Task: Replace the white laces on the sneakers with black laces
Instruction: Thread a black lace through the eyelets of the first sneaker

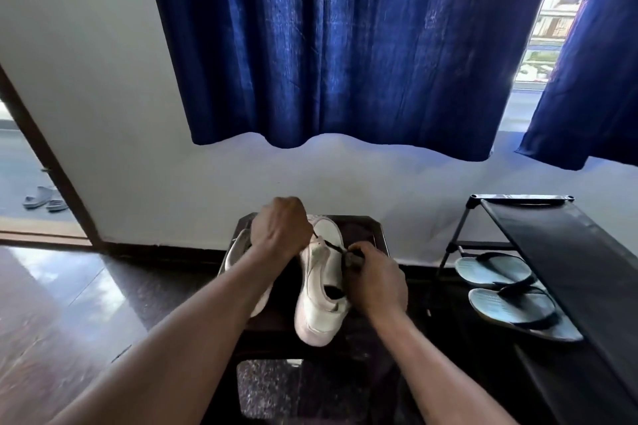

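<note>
Two white sneakers lie on a dark stool (374, 229). The right sneaker (319, 300) points its toe away from me, heel near. A black lace (329, 245) runs taut across its upper part. My left hand (280, 226) is closed in a fist above the toe end and grips one end of the black lace. My right hand (374, 278) sits at the sneaker's right side and pinches the other stretch of the lace. The left sneaker (238, 252) is mostly hidden under my left forearm. No white lace shows.
A black shoe rack (559, 252) stands at the right with a pair of grey flip-flops (507, 290) on its lower shelf. Blue curtains (345, 45) hang on the wall ahead. Grey slippers (45, 198) lie beyond the doorway at far left. The floor is polished dark stone.
</note>
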A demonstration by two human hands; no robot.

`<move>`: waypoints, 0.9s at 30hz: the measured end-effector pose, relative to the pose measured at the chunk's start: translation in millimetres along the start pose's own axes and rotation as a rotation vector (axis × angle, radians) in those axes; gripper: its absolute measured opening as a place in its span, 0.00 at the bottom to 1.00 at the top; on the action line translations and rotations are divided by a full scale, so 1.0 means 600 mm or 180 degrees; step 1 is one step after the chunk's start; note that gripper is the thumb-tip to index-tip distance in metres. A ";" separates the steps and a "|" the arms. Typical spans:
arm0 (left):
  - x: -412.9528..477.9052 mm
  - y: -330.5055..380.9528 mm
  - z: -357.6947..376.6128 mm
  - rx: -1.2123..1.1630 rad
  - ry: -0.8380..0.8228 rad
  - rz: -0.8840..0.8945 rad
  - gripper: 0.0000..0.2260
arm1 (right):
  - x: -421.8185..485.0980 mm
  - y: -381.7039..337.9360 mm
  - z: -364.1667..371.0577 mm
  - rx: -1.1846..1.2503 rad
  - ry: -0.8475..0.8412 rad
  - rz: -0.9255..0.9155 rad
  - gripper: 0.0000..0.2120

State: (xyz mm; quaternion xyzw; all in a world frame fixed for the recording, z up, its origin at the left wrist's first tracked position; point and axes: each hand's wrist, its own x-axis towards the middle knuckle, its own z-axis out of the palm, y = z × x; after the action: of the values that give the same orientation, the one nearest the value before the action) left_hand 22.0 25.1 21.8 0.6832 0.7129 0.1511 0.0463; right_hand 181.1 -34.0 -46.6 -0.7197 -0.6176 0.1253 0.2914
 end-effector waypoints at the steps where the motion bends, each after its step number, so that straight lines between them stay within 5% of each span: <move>1: 0.005 -0.006 -0.007 -0.0092 0.0069 0.0027 0.14 | 0.000 0.000 0.000 0.0020 0.0049 0.0036 0.15; 5: 0.003 -0.012 -0.020 -0.0229 0.0089 0.0188 0.13 | 0.001 -0.004 0.001 0.0134 0.0092 0.0029 0.14; 10: 0.013 -0.024 -0.047 -0.1035 0.0571 -0.0261 0.16 | -0.001 -0.012 0.001 -0.0028 -0.0005 -0.0077 0.16; 20: -0.001 -0.046 -0.052 -0.1635 -0.0046 -0.0189 0.10 | 0.000 -0.011 -0.005 0.0378 0.0027 0.0020 0.09; 27: -0.002 -0.007 -0.183 -0.3008 -0.0362 0.0062 0.14 | 0.055 -0.068 -0.118 0.1300 0.0492 -0.0458 0.09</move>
State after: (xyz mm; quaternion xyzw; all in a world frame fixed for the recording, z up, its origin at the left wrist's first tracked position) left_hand -11.8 6.9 125.0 0.6012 0.5560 0.4216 0.3895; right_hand 192.5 -18.4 39.2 -0.6073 -0.6049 0.1711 0.4857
